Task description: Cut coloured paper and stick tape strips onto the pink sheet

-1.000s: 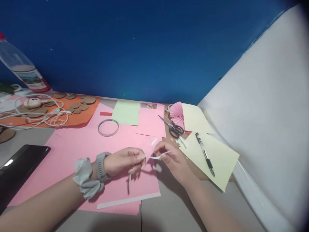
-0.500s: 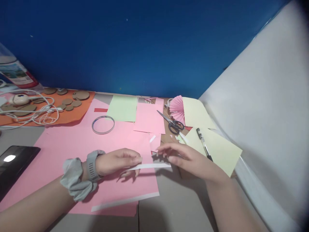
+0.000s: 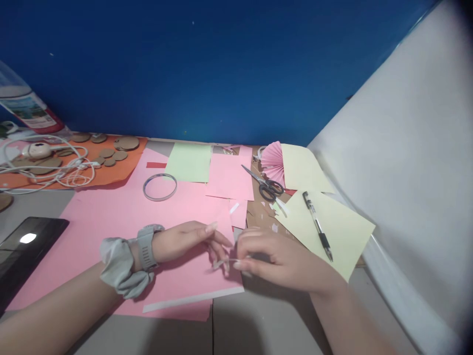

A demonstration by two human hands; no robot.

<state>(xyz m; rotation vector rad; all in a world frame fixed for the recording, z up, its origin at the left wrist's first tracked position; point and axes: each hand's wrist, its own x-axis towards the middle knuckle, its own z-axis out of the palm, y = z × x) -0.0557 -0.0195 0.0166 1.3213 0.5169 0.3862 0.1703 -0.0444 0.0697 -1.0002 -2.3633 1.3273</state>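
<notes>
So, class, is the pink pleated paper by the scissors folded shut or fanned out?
Fanned out: the pink pleated paper spreads in a half-circle, creases radiating, next to the scissors.

White strip [image 3: 224, 263] — blurred, mostly hidden

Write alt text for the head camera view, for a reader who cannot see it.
The left hand and the right hand pinch a thin white paper strip between them over a large pink paper sheet. Dark-handled metal scissors and a black pen lie nearby.
</notes>
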